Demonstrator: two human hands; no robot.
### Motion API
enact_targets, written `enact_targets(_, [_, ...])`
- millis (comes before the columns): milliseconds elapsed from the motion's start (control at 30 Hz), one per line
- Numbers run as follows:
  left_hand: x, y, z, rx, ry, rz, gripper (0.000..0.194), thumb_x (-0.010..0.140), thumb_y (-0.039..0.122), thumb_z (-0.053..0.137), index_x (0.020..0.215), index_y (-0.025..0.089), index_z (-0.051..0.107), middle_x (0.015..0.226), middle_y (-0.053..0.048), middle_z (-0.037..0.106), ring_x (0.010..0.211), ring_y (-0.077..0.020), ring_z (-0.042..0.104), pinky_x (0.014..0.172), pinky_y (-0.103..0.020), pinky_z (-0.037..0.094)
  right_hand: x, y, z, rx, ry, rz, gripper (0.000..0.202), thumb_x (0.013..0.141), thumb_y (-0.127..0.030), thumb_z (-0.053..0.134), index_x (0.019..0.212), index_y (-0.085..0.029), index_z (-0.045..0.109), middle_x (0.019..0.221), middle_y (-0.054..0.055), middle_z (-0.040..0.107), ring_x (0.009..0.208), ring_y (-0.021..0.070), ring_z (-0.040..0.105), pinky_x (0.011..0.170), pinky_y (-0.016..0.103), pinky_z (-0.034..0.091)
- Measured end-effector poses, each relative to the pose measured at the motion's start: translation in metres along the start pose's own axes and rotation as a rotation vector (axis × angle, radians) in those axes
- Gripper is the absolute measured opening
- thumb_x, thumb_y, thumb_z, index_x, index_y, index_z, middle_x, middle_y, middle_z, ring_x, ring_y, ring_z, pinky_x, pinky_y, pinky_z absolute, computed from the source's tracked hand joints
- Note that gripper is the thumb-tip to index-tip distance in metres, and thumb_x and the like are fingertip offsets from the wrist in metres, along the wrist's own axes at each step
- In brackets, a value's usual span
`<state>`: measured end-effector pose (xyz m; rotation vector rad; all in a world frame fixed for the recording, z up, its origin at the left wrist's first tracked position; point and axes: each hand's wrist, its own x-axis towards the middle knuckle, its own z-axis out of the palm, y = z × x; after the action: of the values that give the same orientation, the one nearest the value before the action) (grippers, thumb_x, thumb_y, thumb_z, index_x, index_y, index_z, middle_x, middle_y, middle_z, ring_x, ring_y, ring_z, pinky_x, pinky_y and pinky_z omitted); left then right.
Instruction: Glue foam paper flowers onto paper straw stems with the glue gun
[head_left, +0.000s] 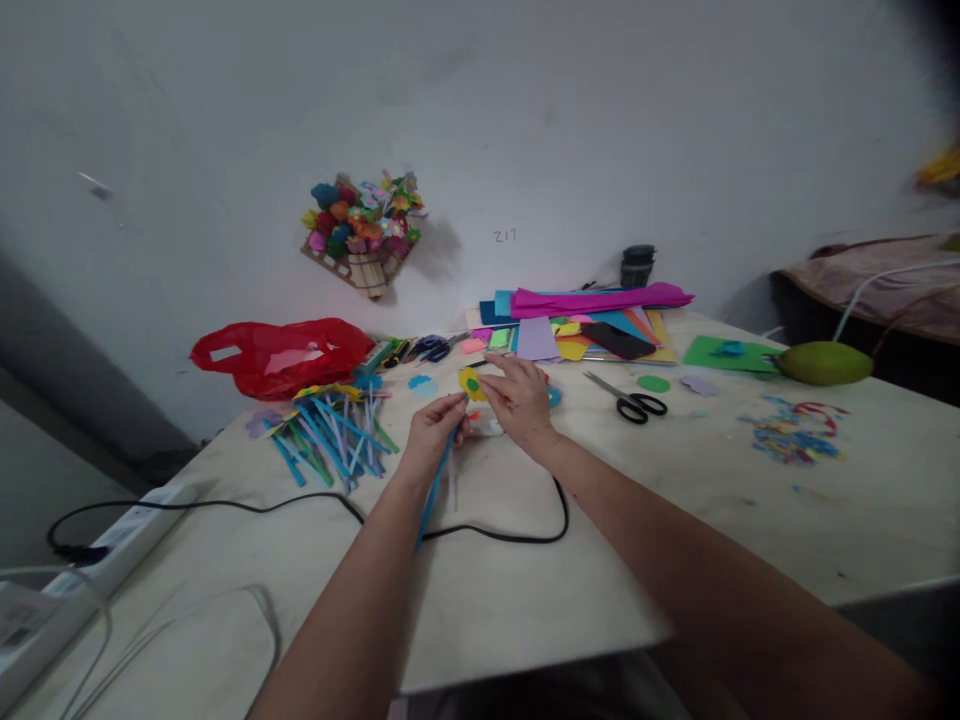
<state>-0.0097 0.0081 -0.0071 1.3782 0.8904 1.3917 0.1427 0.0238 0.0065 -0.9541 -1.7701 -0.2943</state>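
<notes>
A blue paper stem (437, 488) is pinched in my left hand (437, 432) and slants down toward the table's front edge. My right hand (521, 403) has its fingertips closed on the side of a yellow paper flower (472, 383) with a green centre. The flower is just above my left fingertips; whether it is joined to the stem I cannot tell. Something white and a small orange piece lie behind and between the hands, partly hidden. A blue shape (554, 396) shows just beyond my right hand.
Paper-stemmed flowers (330, 435) and a red bag (281, 355) are at the left. Black scissors (634, 403), a green disc (653, 384), scraps (795, 432) and a green fruit-like object (825, 363) lie right. Coloured sheets (600, 300) lie behind. A black cable (495, 537) crosses the table (540, 610).
</notes>
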Motion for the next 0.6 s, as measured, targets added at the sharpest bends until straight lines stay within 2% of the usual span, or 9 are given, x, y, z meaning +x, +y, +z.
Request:
enact_targets(167, [0.0006, -0.0005, -0.0011, -0.013, 0.003, -0.009, 0.034, 0.067, 0.033, 0.063, 0.095, 0.013, 0.061, 0.051, 0.002, 0.054, 0.040, -0.0064, 0.045, 0.039, -0.019, 0.032, -0.0004, -0.0038, -0.0007, -0.029, -0.063, -0.051, 0.028, 0.084, -0.028, 0.041, 0.102, -0.024, 0.062, 0.124, 0.000, 0.049, 0.108, 0.0203, 0.039, 0.090, 0.037, 0.029])
enact_targets(333, [0.0018, -0.0013, -0.0018, -0.024, -0.010, -0.004, 0.035, 0.067, 0.032, 0.063, 0.095, 0.013, 0.061, 0.050, 0.003, 0.054, 0.040, -0.0061, 0.044, 0.039, -0.019, 0.032, -0.0016, -0.0073, 0.0002, -0.036, -0.139, -0.079, 0.030, 0.085, -0.031, 0.038, 0.103, -0.024, 0.060, 0.127, 0.000, 0.046, 0.112, 0.0207, 0.036, 0.090, 0.038, 0.027])
enact_targets(600, [0.0016, -0.0003, -0.0028, -0.059, 0.015, -0.009, 0.035, 0.065, 0.031, 0.064, 0.095, 0.014, 0.061, 0.051, 0.003, 0.053, 0.040, -0.0061, 0.045, 0.039, -0.019, 0.033, -0.0037, -0.0093, 0.0036, -0.022, -0.202, -0.106, 0.035, 0.086, -0.030, 0.036, 0.115, -0.021, 0.053, 0.122, 0.002, 0.051, 0.114, 0.0210, 0.035, 0.091, 0.040, 0.025])
